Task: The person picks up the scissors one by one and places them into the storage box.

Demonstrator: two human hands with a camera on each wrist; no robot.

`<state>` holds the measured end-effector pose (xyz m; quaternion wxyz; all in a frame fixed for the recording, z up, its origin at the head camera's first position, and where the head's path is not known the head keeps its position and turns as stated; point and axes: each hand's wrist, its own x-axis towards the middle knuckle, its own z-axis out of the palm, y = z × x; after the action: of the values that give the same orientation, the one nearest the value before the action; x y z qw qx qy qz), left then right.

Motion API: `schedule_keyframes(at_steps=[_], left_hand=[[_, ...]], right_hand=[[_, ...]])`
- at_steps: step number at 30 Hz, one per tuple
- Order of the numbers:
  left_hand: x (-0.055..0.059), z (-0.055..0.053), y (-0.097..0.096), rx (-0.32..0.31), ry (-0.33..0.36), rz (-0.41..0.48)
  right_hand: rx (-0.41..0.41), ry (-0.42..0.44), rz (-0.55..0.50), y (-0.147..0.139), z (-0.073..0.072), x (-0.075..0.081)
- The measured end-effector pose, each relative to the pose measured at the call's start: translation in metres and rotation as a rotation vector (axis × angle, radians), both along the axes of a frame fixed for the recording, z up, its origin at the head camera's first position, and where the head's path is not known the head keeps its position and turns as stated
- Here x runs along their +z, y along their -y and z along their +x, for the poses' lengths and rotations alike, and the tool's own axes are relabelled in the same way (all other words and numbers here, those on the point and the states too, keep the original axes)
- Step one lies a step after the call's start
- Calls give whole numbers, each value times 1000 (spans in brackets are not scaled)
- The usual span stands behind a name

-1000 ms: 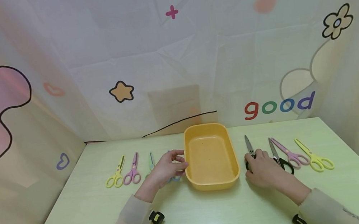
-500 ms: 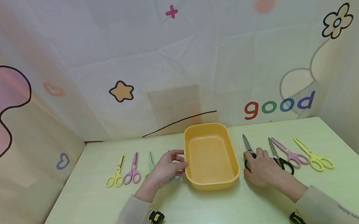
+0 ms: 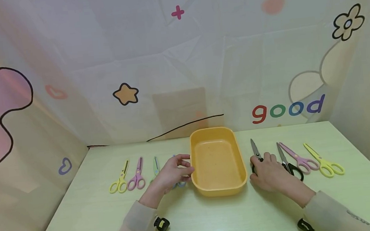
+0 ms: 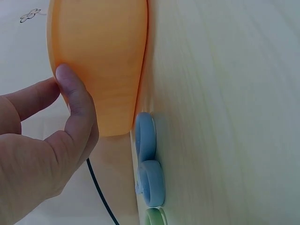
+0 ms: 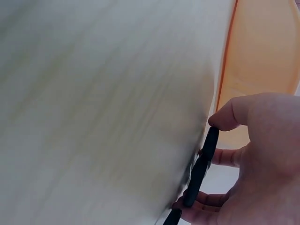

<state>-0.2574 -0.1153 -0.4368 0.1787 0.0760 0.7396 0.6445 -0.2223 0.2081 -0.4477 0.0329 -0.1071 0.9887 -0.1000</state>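
My left hand [image 3: 172, 174] pinches the left rim of an orange-yellow plastic tray [image 3: 219, 182], thumb and index finger meeting at its edge in the left wrist view. To the right of the tray, my right hand [image 3: 267, 174] grips the black handles of a pair of scissors [image 3: 255, 148], whose grey blades point toward the back wall. In the right wrist view the thumb presses one end of the black handle [image 5: 201, 168] and fingertips hold the other, low against the tabletop. Part of the handles is hidden under the hand.
Another pair of black-handled scissors [image 3: 295, 171], pink scissors [image 3: 305, 163] and yellow scissors [image 3: 325, 165] lie at right. Left of the tray are yellow scissors [image 3: 121, 181], purple scissors [image 3: 137, 179], green scissors [image 3: 156, 164] and blue scissors [image 4: 152, 180], the last partly behind my left hand.
My right hand and the black-handled scissors have shifted slightly left, toward the tray. The left hand and the tray have stayed where they were.
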Motion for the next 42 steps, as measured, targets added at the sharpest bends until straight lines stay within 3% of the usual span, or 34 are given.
schedule_keyframes(at_steps=[14,22,29,36,42], left_hand=[[1,1,0,3,17,4],[3,1,-1,-8,37,26],[3,1,0,-16,37,37],[3,1,-1,-36,38,48],[2,-1,-1,-36,42,47]], right_hand=[[-58,36,-55,2,-3,11],[-61,-42,-66,2,-2,30],[-34,-123,-100,10,1,50],[-35,-88,-103,27,5,67],[11,-103,-112,41,6,69]])
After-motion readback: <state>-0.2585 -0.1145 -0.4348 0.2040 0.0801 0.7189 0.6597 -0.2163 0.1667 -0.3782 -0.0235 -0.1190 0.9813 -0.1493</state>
